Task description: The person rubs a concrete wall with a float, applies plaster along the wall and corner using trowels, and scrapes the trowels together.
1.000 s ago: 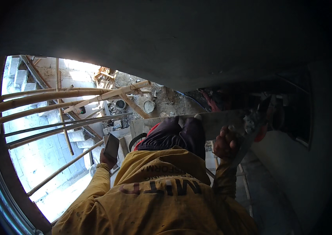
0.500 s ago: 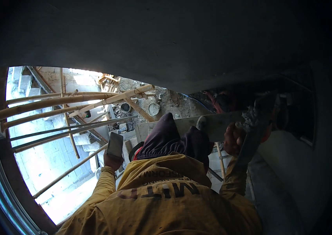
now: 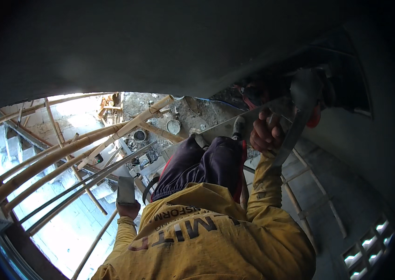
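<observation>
From the head view, the person in the yellow shirt (image 3: 216,242) stands high on bamboo scaffolding (image 3: 67,154), the rubble-strewn ground (image 3: 179,112) far below. The left hand (image 3: 127,208) is closed around the handle of a flat grey float (image 3: 125,189), held upright just beside the poles. The right hand (image 3: 265,135) is raised, its fingers curled tight around a long metal trowel (image 3: 297,112) that slants up toward the dark wall (image 3: 365,144).
</observation>
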A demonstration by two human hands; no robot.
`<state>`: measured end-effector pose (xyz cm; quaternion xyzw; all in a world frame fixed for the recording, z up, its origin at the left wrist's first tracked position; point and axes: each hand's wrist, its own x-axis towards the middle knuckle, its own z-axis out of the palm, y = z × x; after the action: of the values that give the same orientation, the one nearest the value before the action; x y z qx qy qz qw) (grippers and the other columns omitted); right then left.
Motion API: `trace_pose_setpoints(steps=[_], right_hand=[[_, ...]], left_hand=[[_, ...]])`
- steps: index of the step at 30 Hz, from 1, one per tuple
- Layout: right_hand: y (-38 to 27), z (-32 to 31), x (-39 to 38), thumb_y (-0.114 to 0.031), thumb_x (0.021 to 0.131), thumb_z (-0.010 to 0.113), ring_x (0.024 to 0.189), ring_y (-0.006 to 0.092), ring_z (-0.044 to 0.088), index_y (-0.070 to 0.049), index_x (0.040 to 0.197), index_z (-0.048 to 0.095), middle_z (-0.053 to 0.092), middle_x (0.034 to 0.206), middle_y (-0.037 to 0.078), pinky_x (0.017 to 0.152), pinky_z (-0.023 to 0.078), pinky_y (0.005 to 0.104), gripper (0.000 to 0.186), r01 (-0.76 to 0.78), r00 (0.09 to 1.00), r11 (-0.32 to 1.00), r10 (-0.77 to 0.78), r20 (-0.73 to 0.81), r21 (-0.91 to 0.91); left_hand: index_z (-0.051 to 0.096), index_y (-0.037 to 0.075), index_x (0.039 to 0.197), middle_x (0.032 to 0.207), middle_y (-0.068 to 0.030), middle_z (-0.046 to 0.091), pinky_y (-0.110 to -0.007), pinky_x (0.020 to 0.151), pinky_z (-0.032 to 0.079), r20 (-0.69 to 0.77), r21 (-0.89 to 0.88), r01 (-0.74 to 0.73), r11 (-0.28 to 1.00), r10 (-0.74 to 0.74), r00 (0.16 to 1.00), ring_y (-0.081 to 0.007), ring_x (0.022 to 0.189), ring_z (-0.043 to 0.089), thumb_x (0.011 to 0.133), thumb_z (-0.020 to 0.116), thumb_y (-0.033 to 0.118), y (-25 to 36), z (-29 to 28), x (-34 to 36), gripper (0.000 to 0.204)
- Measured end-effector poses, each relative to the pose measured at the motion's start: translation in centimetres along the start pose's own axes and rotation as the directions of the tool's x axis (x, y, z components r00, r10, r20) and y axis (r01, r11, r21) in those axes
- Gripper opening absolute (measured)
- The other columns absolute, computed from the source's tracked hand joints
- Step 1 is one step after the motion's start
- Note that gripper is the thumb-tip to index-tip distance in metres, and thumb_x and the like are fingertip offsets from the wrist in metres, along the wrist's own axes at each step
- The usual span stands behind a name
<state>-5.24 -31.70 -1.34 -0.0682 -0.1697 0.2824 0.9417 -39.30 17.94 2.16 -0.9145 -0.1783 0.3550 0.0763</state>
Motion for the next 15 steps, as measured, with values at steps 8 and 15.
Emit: trace_pose_setpoints(steps=[8, 15], right_hand=[[3.2, -0.6, -1.5, -0.019, 0.097, 0.056, 0.047, 0.0121, 0.046, -0.009, 0.142, 0.032, 0.049, 0.073, 0.003, 0.049, 0.044, 0.0319, 0.052, -0.027, 0.999, 0.999, 0.025, -0.048, -0.042], [-0.2, -3.7, -3.3, -0.019, 0.098, 0.055, 0.047, 0.0128, 0.047, -0.01, 0.142, 0.032, 0.047, 0.074, 0.002, 0.048, 0.047, 0.0329, 0.05, -0.137, 0.991, 0.989, 0.137, -0.007, 0.049]], left_hand=[[0.053, 0.006, 0.108, 0.097, -0.0073, 0.064, -0.036, 0.074, 0.051, -0.292, -0.453, -0.276, 0.847, 0.151, 0.944, -0.0227, 0.087, 0.062, 0.08, 0.057, 0.024, -1.0, -0.8, 4.6, 0.034], [0.057, 0.008, 0.116, 0.108, -0.0076, 0.065, -0.041, 0.091, 0.047, -0.258, -0.225, -0.318, 0.921, 0.258, 0.931, -0.0264, 0.104, 0.06, 0.079, 0.058, 0.031, 5.0, -5.7, 4.3, 0.043]])
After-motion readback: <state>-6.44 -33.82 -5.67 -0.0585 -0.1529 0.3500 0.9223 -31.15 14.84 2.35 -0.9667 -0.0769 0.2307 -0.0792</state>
